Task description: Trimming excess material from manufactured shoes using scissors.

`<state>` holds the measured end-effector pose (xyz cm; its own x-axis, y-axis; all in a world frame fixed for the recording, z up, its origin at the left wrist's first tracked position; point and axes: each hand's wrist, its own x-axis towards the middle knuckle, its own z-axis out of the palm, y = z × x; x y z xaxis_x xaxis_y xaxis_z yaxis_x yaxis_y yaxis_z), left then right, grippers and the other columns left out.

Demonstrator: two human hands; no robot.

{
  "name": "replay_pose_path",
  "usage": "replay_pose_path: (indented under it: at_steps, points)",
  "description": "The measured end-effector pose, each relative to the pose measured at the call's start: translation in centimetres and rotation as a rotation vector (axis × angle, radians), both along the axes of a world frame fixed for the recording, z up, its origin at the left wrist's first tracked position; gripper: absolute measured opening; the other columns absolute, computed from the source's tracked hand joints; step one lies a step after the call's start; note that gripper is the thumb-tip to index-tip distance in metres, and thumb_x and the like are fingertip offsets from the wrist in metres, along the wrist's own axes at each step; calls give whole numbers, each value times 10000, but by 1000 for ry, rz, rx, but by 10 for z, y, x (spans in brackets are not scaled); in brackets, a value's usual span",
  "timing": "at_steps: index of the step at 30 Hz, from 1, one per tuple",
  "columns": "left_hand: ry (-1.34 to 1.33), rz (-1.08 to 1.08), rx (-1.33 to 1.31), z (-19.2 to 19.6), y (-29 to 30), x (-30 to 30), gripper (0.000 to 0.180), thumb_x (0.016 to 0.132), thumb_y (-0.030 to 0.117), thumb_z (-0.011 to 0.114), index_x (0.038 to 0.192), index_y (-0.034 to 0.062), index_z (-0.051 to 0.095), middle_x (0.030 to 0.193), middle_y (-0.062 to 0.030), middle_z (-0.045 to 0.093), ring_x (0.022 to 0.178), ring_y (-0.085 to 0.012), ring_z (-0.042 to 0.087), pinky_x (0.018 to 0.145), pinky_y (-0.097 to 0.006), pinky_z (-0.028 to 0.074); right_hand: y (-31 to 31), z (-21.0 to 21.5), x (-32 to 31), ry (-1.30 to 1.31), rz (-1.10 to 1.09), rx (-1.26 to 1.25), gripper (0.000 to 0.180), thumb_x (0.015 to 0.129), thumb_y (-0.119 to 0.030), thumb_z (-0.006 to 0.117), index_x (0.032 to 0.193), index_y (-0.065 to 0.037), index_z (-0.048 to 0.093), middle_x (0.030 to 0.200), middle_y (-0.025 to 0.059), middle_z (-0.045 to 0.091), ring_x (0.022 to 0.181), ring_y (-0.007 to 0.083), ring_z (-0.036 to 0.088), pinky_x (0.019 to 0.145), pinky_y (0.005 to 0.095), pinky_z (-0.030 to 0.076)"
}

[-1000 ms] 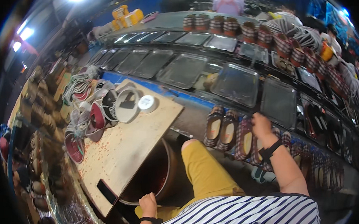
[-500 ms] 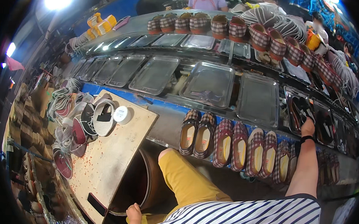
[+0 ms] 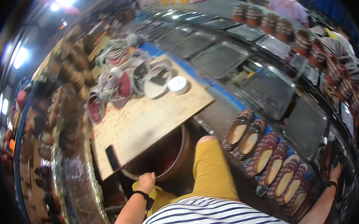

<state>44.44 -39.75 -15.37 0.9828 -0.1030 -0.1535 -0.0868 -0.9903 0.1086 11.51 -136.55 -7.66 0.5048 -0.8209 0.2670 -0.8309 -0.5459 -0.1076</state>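
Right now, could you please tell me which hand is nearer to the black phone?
Left. The left hand is close to the black phone, on its right; the right hand is far off, past the checked shoes.

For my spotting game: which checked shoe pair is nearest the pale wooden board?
The dark checked shoes at the near row's left end; the burgundy checked pair and others sit farther from the pale wooden board.
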Motion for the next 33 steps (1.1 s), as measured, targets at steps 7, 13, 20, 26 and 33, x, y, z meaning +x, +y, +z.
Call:
replay_pose_path:
  at_steps: [7,13,20,26,33]
  points:
    - [-65,20,-241,16,-1,-5,337,941,267,480,779,29,654,847,-179,659,844,-367,622,760,-487,477,111,66,174,-148,216,-103,382,891,-298,648,1096,21,597,968,264,643,934,434,614,779,441,477]
    - [-192,305,-646,37,3,-11,195,917,147,546,936,9,684,880,-164,656,864,-317,628,760,-387,495,337,135,289,-304,718,80,276,737,-25,699,992,-12,595,843,182,613,753,325,612,660,351,468]
    - [-242,318,-878,62,6,-26,179,944,121,552,978,-1,678,929,-92,685,877,-167,645,801,-285,498,541,132,376,-431,1530,179,260,641,-67,729,840,-19,570,794,173,553,754,391,549,667,469,438]
    - [-99,338,-1242,60,-7,-35,179,977,121,507,1087,22,608,959,-28,630,881,-97,566,810,-252,465,706,86,393,-385,1827,412,206,694,-97,724,847,-62,591,786,128,579,758,333,576,673,432,471]
    - [-82,354,-1155,49,1,-34,250,898,156,607,1098,7,599,1098,-132,624,868,-207,618,780,-331,499,756,40,351,-66,1909,551,182,724,-108,685,877,-79,589,778,110,595,795,315,614,686,419,494]
